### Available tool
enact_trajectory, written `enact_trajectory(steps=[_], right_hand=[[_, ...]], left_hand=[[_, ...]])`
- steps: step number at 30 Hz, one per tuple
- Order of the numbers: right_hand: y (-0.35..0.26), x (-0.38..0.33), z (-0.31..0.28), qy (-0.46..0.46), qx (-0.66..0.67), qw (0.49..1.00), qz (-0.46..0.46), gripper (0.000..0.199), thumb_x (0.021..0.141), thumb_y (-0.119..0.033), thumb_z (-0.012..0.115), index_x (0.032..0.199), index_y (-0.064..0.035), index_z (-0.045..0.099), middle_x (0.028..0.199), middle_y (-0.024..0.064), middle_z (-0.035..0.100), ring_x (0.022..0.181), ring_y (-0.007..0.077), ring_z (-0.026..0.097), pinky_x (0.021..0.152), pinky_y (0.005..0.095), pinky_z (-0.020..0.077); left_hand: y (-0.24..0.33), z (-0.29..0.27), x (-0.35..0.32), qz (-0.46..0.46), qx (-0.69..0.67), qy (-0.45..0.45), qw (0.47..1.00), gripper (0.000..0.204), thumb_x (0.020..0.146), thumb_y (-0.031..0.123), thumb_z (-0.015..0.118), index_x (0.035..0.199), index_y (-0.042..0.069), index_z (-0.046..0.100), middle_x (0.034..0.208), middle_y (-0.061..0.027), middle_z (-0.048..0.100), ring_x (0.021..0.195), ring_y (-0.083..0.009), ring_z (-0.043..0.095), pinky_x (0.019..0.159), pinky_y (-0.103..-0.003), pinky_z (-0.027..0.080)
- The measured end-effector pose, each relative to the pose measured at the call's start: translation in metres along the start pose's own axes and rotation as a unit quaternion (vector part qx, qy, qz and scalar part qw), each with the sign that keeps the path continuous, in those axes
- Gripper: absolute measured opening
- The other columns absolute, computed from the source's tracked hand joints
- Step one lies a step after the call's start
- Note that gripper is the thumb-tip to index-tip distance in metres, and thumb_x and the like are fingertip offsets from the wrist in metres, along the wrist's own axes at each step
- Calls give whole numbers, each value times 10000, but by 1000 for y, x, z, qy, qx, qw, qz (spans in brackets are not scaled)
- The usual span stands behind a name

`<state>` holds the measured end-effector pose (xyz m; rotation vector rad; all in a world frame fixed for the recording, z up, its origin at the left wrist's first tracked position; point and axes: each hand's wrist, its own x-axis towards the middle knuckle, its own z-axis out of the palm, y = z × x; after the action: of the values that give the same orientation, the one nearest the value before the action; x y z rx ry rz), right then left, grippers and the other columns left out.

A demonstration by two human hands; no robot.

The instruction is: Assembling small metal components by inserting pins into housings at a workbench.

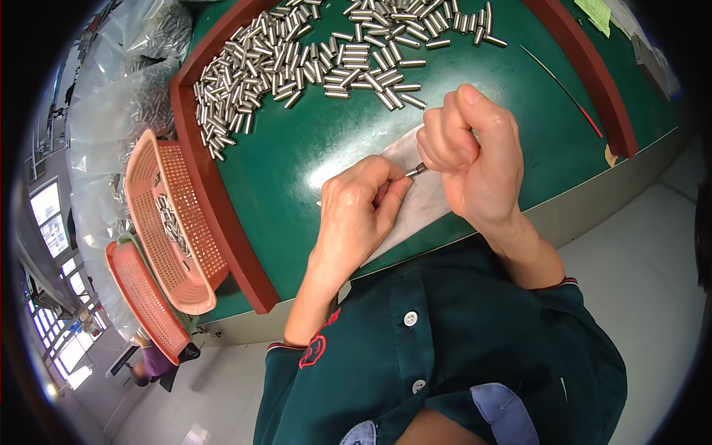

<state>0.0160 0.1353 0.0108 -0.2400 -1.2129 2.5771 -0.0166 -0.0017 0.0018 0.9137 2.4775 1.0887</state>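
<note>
My left hand is closed, with thumb and index finger pinching a small shiny metal cylinder. My right hand makes a fist just to the right of it. A short dark shaft runs from the cylinder's end toward the right fist; whatever the fist wraps round is hidden inside it. Below both hands a whitish cloth lies on the green table. A large heap of similar metal cylinders is spread over the far side of the table.
A dark red raised border frames the work area left and right. At the right lies a thin rod with a red handle. Left of the border stand a pink basket with metal pieces, another basket and clear bags. Farther left, a person is visible.
</note>
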Motion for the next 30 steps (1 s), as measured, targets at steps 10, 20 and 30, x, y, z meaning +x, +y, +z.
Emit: enact_trajectory(steps=[10,20,30], right_hand=[[3,-3,5,10,-47,999,-25,419,903,-231,302,504,-106,269,432,-36,231,401,62,158,392,238,140],[8,-10,15,14,-107,993,-36,443,877,-213,365,463,-88,267,446,-18,249,425,96,226,458,273,209],[14,-11,0,-34,-50,993,-104,364,885,-134,368,540,-46,291,497,-21,295,459,56,252,412,236,223]], left_hand=[[-4,3,-1,-5,-25,5,1000,98,670,6,635,670,16,538,590,-94,516,461,-240,483,440,-319,379],[-5,3,0,0,-36,13,999,91,674,4,623,649,17,537,604,-111,528,484,-291,495,443,-341,387],[4,-5,-3,-101,-90,-30,990,100,757,37,595,813,25,514,627,-45,506,525,-141,500,471,-266,373]])
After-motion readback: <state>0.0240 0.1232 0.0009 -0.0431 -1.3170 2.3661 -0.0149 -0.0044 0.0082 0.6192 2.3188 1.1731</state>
